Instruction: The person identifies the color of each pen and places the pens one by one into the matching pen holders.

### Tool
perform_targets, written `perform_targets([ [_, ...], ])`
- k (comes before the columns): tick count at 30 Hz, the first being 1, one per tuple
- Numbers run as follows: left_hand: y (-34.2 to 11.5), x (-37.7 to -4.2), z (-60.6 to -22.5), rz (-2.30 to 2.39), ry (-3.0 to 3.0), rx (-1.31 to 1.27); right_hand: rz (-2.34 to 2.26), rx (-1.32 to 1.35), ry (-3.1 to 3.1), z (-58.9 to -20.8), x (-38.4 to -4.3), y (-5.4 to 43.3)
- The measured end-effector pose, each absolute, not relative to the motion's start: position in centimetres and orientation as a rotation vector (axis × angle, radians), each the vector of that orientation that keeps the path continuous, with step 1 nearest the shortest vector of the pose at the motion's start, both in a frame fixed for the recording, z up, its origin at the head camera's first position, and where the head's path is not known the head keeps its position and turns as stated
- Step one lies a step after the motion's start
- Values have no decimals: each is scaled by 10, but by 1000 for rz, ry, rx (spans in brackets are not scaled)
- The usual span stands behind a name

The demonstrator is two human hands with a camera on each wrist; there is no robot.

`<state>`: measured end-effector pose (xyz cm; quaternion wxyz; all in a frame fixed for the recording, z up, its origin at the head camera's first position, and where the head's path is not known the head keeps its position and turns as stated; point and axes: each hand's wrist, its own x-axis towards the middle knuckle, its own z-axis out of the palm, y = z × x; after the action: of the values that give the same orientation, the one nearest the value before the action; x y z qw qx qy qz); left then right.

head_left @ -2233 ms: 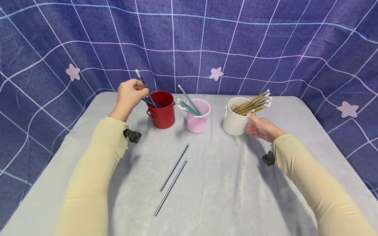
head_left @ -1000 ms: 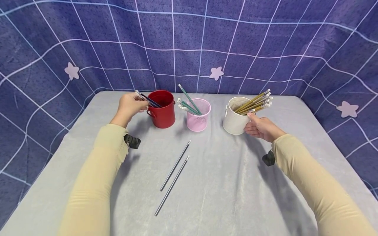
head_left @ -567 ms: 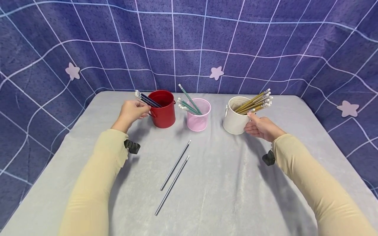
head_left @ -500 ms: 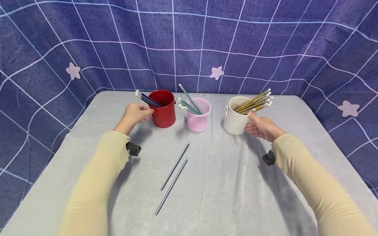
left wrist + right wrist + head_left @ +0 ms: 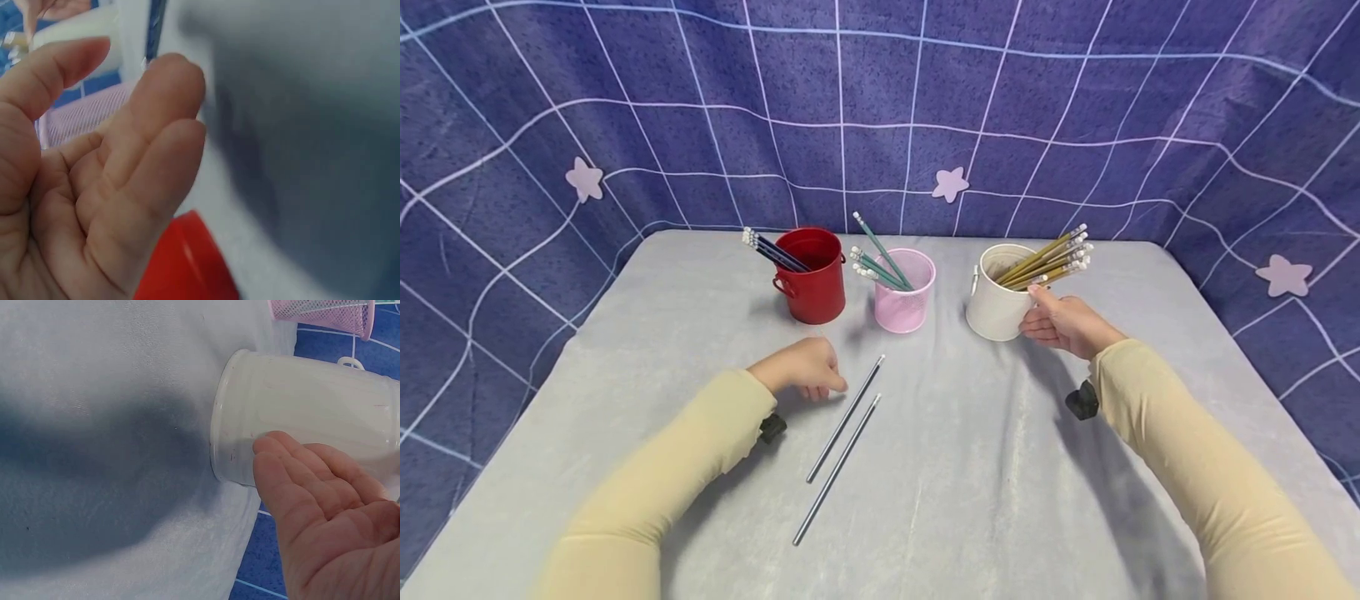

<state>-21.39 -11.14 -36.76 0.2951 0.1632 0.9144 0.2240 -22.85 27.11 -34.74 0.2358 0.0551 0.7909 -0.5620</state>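
My left hand (image 5: 803, 367) hovers over the table just left of two dark grey pencils (image 5: 845, 419), (image 5: 837, 470), thumb and fingers apart and holding nothing. In the left wrist view, one pencil (image 5: 154, 30) shows beyond the fingertips. My right hand (image 5: 1066, 323) rests against the right side of a white bucket (image 5: 996, 310), its thumb at the rim. The right wrist view shows nearly straight fingers (image 5: 287, 469) along the bucket's wall. Gold pencils (image 5: 1045, 262) with white erasers lean in this bucket.
A red bucket (image 5: 816, 292) with navy pencils (image 5: 778, 253) stands at back left. Beside it, a pink mesh cup (image 5: 900, 308) bears several teal pencils (image 5: 880, 271). Behind the grey-covered table (image 5: 970, 467) hangs a blue curtain (image 5: 880, 92) with star shapes.
My left hand let go of a navy pencil, which now leans with the others in the red bucket. It then moved down and right to the grey pencils. The right hand stayed put.
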Motion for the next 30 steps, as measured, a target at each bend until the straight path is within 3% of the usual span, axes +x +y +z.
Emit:
perform_targets([
  [16,-73,-205,-381,406,2483,511,-1549,138,2165,-347,-227,272],
  [30,-82,-207,-368,280,2507,552,-1551,141,2153,-346,-227,273],
])
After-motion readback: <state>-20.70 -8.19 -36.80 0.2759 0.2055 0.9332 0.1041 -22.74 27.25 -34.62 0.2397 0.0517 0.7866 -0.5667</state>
